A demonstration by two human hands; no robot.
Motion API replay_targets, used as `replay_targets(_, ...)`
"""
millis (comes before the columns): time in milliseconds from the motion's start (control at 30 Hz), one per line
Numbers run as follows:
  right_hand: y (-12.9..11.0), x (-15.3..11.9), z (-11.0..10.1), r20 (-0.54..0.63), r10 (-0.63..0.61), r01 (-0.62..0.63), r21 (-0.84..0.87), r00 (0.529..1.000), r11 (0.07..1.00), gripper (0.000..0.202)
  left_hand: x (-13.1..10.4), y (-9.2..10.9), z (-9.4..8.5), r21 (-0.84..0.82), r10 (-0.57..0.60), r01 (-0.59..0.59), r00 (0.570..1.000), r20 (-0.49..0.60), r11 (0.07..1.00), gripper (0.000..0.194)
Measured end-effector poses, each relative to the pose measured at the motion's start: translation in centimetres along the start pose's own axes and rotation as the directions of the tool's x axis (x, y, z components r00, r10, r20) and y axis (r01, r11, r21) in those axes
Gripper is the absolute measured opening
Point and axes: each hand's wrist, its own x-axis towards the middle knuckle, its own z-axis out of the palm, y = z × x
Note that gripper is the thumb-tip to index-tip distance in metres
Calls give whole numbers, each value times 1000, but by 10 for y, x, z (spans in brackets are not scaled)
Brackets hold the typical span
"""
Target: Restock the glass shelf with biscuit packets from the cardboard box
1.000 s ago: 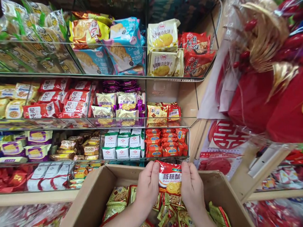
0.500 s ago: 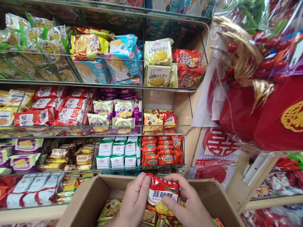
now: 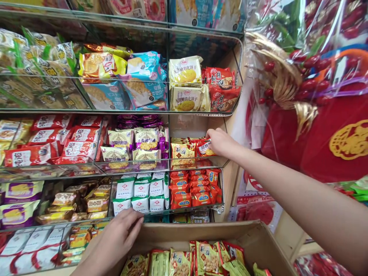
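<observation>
My right hand [image 3: 218, 141] reaches into the right end of the middle shelf. Its closed fingers are on a red walnut cookie packet [image 3: 204, 148], beside the gold cookie packets [image 3: 183, 151] standing there. At the lower left, my left hand [image 3: 117, 235] is closed over the left rim of the cardboard box [image 3: 207, 230], its fingertips near the back corner. Inside the box lie several gold-and-red cookie packets [image 3: 206, 257]. The left thumb is hidden.
Clear-fronted shelves rise ahead, with a glass lip [image 3: 132, 165] along the middle one. Orange packets [image 3: 179, 191] and white-green packets [image 3: 140, 191] fill the tier below. At the right hang red bags [image 3: 324, 138] in clear plastic.
My right hand has carried the red packet from above the box up to the middle shelf. The left hand has let go of the packet and moved left onto the box rim.
</observation>
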Motion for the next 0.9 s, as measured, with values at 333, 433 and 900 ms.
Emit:
replay_targets(333,3,36,39,190,-43,52,-41,981,998,38,-8,1,4,21,-9,9,1000,-27,1000,20)
replay_targets(433,4,38,48,192,-73,86,-62,979,994,65,-9,3,4,31,-14,15,999,-34,999,20)
replay_targets(900,6,48,58,191,-120,138,-84,974,987,82,-17,-7,14,58,-31,31,1000,-2,998,19)
